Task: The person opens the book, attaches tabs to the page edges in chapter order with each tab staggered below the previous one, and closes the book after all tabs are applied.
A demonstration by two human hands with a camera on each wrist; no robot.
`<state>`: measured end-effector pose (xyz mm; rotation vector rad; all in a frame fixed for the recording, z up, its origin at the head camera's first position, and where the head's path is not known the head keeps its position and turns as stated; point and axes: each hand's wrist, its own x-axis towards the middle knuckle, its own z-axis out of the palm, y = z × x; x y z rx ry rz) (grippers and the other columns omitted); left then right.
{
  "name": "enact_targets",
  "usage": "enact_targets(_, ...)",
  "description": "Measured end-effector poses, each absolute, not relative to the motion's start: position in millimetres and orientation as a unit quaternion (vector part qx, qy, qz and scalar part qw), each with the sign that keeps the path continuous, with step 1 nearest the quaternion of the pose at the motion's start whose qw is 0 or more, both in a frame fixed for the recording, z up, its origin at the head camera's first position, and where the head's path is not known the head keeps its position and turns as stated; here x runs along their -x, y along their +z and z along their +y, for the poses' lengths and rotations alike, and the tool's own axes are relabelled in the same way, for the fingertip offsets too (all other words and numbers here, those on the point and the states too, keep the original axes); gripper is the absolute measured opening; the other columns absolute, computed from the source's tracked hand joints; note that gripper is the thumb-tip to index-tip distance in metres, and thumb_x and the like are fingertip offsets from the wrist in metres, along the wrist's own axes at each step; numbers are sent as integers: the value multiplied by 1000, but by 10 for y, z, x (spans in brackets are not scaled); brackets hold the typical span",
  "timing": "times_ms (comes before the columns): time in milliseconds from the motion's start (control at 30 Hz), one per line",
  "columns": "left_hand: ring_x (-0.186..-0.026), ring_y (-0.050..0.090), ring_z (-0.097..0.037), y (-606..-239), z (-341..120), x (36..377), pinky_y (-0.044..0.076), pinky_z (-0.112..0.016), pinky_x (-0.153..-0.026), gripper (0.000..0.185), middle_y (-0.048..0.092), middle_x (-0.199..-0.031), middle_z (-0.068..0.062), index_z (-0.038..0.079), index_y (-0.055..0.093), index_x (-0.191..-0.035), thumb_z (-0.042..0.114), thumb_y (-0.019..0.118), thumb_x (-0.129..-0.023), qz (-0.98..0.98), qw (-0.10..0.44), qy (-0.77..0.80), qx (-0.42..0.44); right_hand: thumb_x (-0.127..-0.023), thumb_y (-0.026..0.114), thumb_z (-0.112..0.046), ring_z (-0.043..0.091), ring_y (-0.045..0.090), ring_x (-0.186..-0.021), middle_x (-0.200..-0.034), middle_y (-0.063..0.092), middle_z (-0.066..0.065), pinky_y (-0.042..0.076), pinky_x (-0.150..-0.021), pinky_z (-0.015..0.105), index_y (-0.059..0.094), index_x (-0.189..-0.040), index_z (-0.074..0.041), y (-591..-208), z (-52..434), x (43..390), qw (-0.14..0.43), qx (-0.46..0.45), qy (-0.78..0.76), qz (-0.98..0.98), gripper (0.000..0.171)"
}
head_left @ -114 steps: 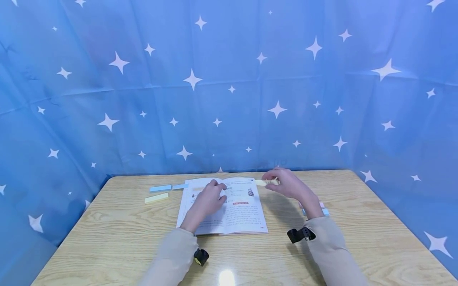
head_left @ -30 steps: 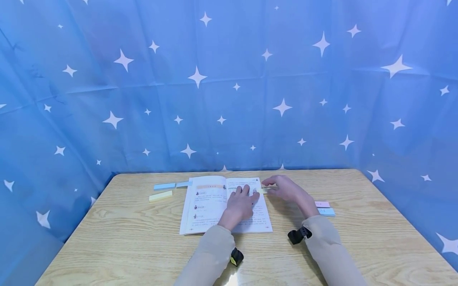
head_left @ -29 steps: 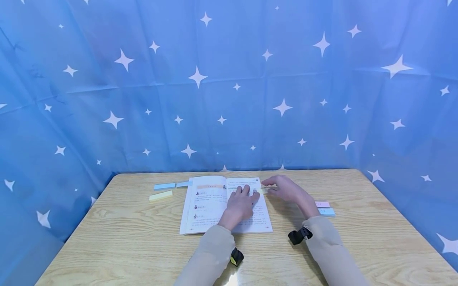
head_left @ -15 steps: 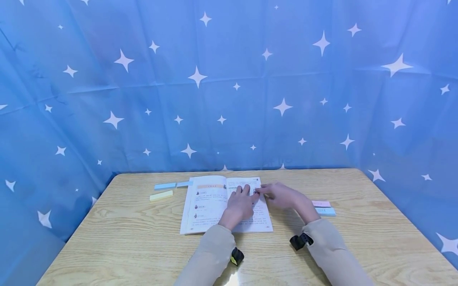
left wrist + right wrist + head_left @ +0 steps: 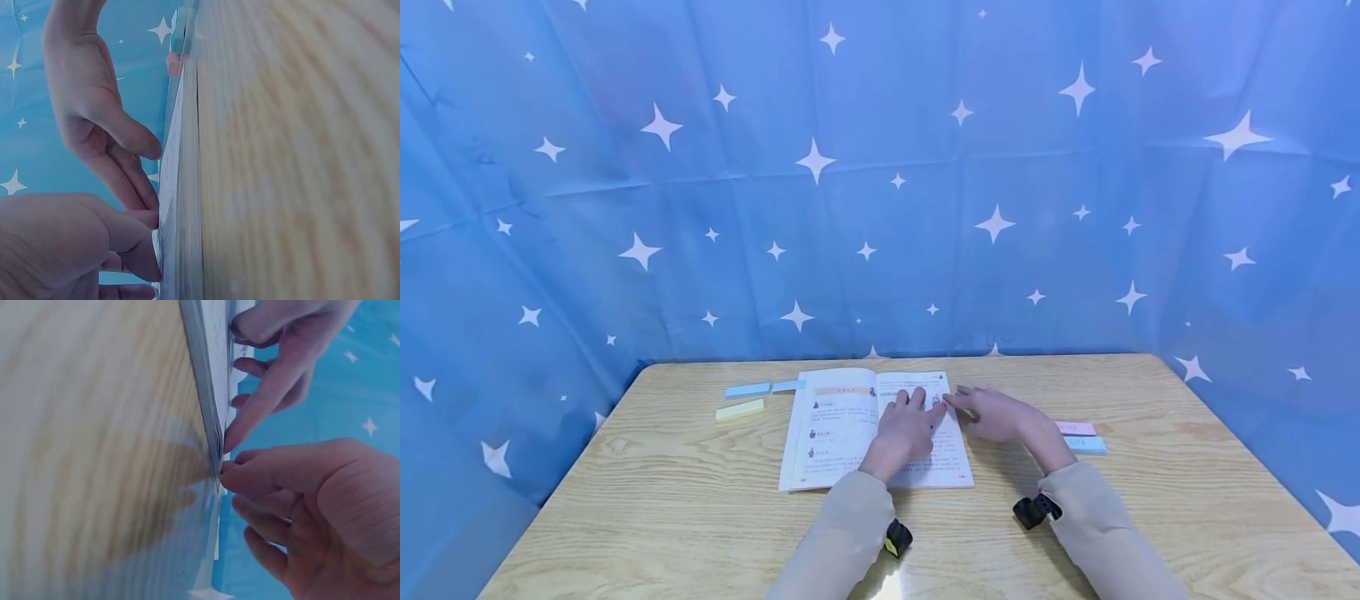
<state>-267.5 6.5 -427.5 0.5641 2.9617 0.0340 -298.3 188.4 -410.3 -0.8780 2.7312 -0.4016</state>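
An open book [image 5: 835, 425] with printed pages lies on the table. My left hand [image 5: 904, 429] rests on its right page, fingers spread and thumb toward the page's right edge. At that edge, near the upper part, my right hand [image 5: 996, 415] touches the page with extended fingertips, close to the left thumb. The left wrist view shows the right thumb [image 5: 147, 147] standing apart from the fingers. In the right wrist view a thin pale strip [image 5: 217, 534] juts out past the book beside the right hand [image 5: 312, 506]. From the head view the right hand hides that spot.
A blue sticky tab [image 5: 788, 386] sticks out from the book's left edge. Beside it lie a blue strip pad [image 5: 747, 390] and a yellow strip pad [image 5: 740, 410]. A pink pad [image 5: 1075, 428] and a blue pad [image 5: 1088, 445] sit right of the right hand.
My left hand has moved from the book's middle onto the right page. My right hand, earlier holding a pale yellow strip at the page's right edge, has come down with fingertips on that edge.
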Motion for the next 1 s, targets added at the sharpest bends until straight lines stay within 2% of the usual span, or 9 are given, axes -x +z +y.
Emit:
enact_targets(467,-133,38,-27,-4273,39,2665,40,-42,-107,54,37,-153,-5,33,45,-153,23,58,-102,981,50,19,-188,-99,57,-2,51,40,-136,-151,38,33,33,-111,61,47,-149,-2,-4145,1847,2939,103,281,-131,945,51)
enact_targets(567,-131,40,-28,-4276,20,2659,41,-42,-105,53,38,-152,-6,33,44,-154,23,57,-103,979,49,19,-195,-100,55,-2,50,51,-125,-151,38,34,38,-108,59,47,-149,-1,-4151,1858,2949,97,287,-140,943,50)
enact_targets(600,-130,40,-28,-4279,11,2658,41,-42,-105,53,38,-151,-6,32,44,-154,22,56,-103,979,50,21,-198,-100,54,-3,50,57,-117,-151,37,35,41,-105,58,47,-149,-1,-4153,1864,2952,96,290,-145,941,50)
enact_targets(667,-129,41,-27,-4279,-9,2656,42,-41,-103,52,39,-149,-6,32,44,-154,22,54,-104,977,51,24,-203,-101,52,-3,49,59,-112,-150,37,36,43,-103,58,47,-149,0,-4148,1877,2951,89,297,-155,938,48)
enact_targets(733,-126,42,-26,-4276,-29,2656,43,-41,-102,51,41,-147,-6,32,45,-154,22,54,-105,976,53,32,-208,-102,51,-4,49,57,-116,-150,38,35,42,-103,58,48,-148,1,-4136,1888,2945,82,305,-167,934,46)
enact_targets(767,-126,42,-25,-4270,-39,2654,43,-41,-101,51,42,-146,-5,32,45,-154,23,55,-105,976,53,36,-210,-102,52,-5,50,51,-125,-149,40,35,43,-103,58,48,-147,2,-4126,1892,2940,77,310,-172,932,46)
enact_targets(867,-124,45,-25,-4242,-70,2644,44,-41,-100,50,46,-143,-5,30,46,-153,25,57,-104,974,52,48,-216,-102,52,-4,48,38,-139,-149,42,32,41,-105,58,49,-146,4,-4091,1893,2917,68,320,-189,926,45)
enact_targets(1000,-127,46,-26,-4220,-126,2625,45,-43,-102,49,48,-143,-6,29,46,-153,26,56,-105,972,44,63,-222,-101,54,-1,46,40,-139,-147,47,29,40,-107,58,52,-144,4,-4051,1885,2879,51,332,-198,921,43)
